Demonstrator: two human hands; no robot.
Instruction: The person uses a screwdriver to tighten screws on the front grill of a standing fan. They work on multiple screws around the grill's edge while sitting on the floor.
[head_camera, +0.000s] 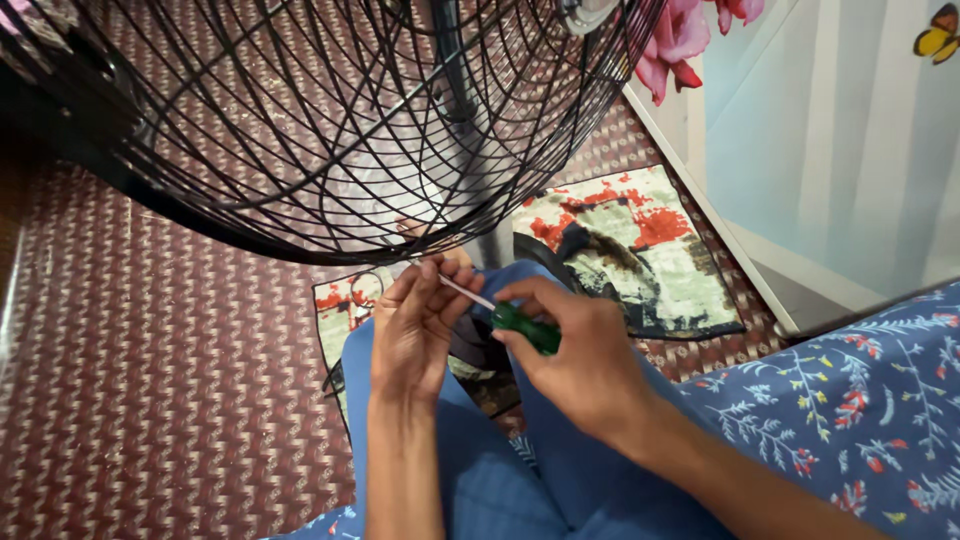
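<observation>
Right hand (585, 365) gripped a green-handled screwdriver (505, 315), fingers closed round the handle | left hand (415, 325) pinched its metal shaft near the tip, fingers curled | both hands over the lap in blue trousers (490, 480), just below the lower rim of the black wire fan guard (300, 130) | patterned mat (640, 250) on the dark red floor (170, 380), near the wall edge.

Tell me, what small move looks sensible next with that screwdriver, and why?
Probably steady the tip, then turn. The right hand grips the green-handled screwdriver; the left hand pinches its shaft near the rim of the black fan guard. The tip is hidden, so seating is uncertain.
</observation>
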